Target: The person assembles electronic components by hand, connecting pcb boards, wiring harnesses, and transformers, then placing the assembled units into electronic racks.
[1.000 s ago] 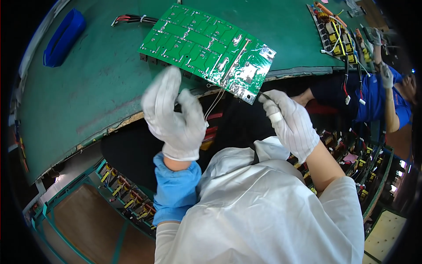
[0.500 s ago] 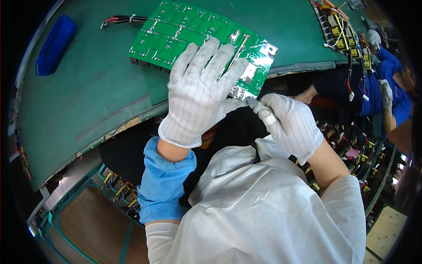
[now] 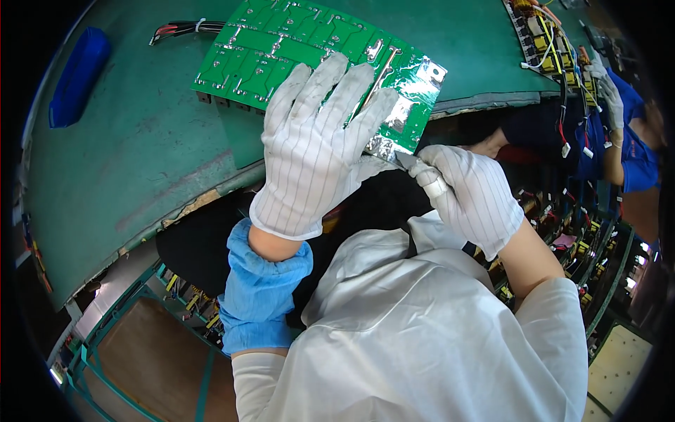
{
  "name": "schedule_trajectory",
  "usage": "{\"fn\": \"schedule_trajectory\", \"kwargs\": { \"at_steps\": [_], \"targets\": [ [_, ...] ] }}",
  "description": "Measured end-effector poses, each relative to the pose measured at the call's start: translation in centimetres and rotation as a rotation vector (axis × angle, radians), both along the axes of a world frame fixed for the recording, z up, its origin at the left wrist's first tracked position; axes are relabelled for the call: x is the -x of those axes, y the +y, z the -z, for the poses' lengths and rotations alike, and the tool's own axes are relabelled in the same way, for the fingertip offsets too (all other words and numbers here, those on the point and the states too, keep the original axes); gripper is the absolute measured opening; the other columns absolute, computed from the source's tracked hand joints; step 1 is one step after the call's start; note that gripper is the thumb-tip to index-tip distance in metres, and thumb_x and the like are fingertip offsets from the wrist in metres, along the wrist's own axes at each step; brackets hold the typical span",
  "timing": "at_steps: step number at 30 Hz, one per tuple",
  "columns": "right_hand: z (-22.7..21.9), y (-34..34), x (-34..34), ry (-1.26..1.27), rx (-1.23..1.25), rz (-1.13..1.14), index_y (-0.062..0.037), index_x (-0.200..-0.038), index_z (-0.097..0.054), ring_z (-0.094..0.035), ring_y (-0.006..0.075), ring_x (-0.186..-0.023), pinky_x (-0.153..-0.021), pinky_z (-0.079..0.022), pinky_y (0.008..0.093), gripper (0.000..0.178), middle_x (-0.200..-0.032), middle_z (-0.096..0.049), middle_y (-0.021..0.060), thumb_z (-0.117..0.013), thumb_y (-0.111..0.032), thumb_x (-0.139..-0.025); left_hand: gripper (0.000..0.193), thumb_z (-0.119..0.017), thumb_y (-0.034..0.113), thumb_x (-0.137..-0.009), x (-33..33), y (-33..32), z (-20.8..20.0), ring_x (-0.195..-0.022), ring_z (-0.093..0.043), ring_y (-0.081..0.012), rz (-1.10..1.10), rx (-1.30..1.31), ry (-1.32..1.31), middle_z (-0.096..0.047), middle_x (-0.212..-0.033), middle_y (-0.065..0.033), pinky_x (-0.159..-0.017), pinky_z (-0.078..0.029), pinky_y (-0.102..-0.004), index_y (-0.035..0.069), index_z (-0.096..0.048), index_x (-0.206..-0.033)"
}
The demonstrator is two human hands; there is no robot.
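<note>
A green circuit board (image 3: 302, 46) lies solder side up at the bench's near edge, its near right corner jutting past it. My left hand (image 3: 313, 144), in a white striped glove, spreads its fingers over the board. Its thumb goes beneath the near edge, so the board is gripped between them. My right hand (image 3: 471, 193), gloved alike, is closed around a small knife; only its short grey blade (image 3: 405, 160) shows, the handle being hidden in the fist. The blade meets the silvery solder at the board's near corner. White tape wraps one right finger.
On the green bench (image 3: 133, 162) lie a blue tray (image 3: 79, 77) and a cable bundle (image 3: 186, 28). A populated board (image 3: 552, 49) with hanging wires is at the far right, a co-worker's gloved hand (image 3: 608, 88) beside it. Racks of boards (image 3: 583, 239) stand lower right.
The board and my left hand have shifted slightly left in the view. My right hand stays at the board's corner with the knife. The co-worker's hand has come up to the populated board.
</note>
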State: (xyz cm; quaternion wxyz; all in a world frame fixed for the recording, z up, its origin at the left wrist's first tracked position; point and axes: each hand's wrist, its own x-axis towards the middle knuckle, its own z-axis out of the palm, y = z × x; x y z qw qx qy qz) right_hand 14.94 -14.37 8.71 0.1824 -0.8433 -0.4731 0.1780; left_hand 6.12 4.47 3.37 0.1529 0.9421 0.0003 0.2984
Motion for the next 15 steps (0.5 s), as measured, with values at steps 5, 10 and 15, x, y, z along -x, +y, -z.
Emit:
{"fn": "schedule_trajectory", "kwargs": {
  "at_steps": [5,10,15],
  "targets": [
    [-0.25,0.07,0.32,0.045,-0.039,-0.029,-0.0069,-0.087,-0.058,-0.060,0.0330,-0.067,-0.056,-0.046,0.0409,0.020,-0.076,-0.062,0.0132,-0.054,-0.026,-0.091,0.073,-0.080,0.038,-0.051,-0.02,-0.04,-0.07,-0.118,-0.052,-0.0278,-0.002,-0.011,-0.009,-0.059,-0.122,-0.0053,-0.098,-0.040,-0.0462,0.021,-0.062,-0.120],
    [0.13,0.07,0.26,-0.022,-0.035,-0.021,-0.0069,-0.087,-0.058,-0.060,0.0330,-0.065,-0.054,-0.045,0.0411,0.019,-0.075,-0.061,0.0131,-0.055,-0.025,-0.090,0.070,-0.078,0.040,-0.054,-0.02,0.03,-0.10,-0.117,-0.052,-0.0280,0.008,-0.022,-0.022,-0.058,-0.122,-0.0056,-0.098,-0.040,-0.0461,0.020,-0.062,-0.119],
    [0.15,-0.15,0.54,-0.009,-0.050,-0.024,-0.0067,-0.087,-0.058,-0.060,0.0325,-0.065,-0.055,-0.045,0.0409,0.016,-0.073,-0.060,0.0125,-0.057,-0.023,-0.088,0.069,-0.078,0.042,-0.056,0.03,0.00,0.15,-0.117,-0.052,-0.0278,-0.002,-0.024,-0.049,-0.058,-0.122,-0.0047,-0.098,-0.040,-0.0459,0.021,-0.062,-0.119]
  ]
}}
